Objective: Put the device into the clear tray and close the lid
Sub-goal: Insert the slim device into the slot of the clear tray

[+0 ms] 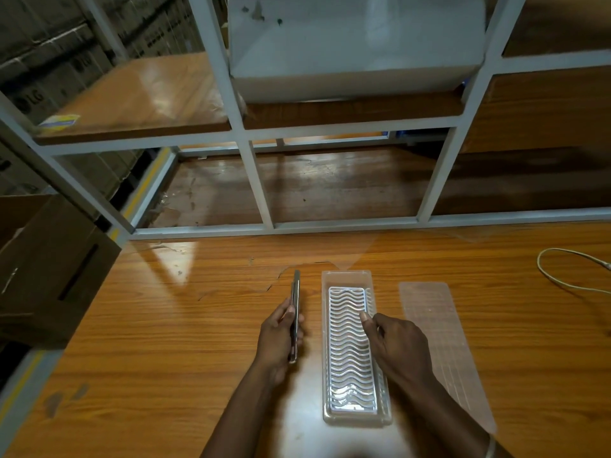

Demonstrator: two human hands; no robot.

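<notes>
A long clear tray (346, 280) lies lengthwise on the wooden table, with a white wavy-ribbed insert (347, 345) inside it. Its clear flat lid (433, 322) lies on the table just right of the tray. My left hand (277, 338) grips a thin, long metallic device (295, 302) held on edge, just left of the tray. My right hand (396, 348) rests over the tray's right side, thumb touching the insert, fingers curled at the right rim.
A white metal shelf frame (261, 190) with wooden boards rises behind the table. A large white box (357, 44) sits on the upper shelf. A pale cable (555, 276) loops at the far right. A brown carton (49, 269) stands at the left.
</notes>
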